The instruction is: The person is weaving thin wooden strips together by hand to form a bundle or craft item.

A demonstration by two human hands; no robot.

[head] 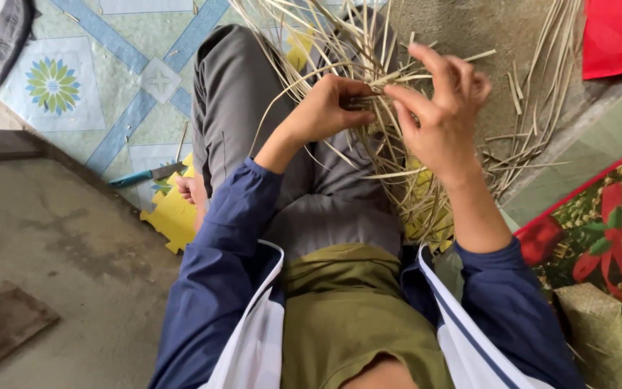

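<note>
The workpiece is a loose bundle of pale, flat weaving strips, probably split bamboo or rattan, held over the person's lap at the 12 o'clock part of the view. The strips fan outward from a dense crossing zone between the two hands, toward 11, 12 and 2 o'clock, and trail down over the grey trousers.

Handling judgement: the material appears light, thin and springy. It bends in wide arcs without kinking but would likely split or crease if folded sharply. Free ends whip loose, and the strip edges may be sharp. The best hold is close to the crossing zone, where the strips are locked together, not at the free tips.

Hand state: the left hand is closed in a pinch, thumb against fingertips, on strips at the crossing zone. The right hand is half open; thumb and forefinger nip a strip just beside the left fingertips, while the other fingers stand raised and spread.

Surroundings: more loose strips lie on the concrete floor at 2 o'clock. A yellow foam mat piece lies at 9 o'clock, with a blue-handled knife just beyond it on patterned floor covering. A red-and-green printed sheet lies at 4 o'clock.
</note>
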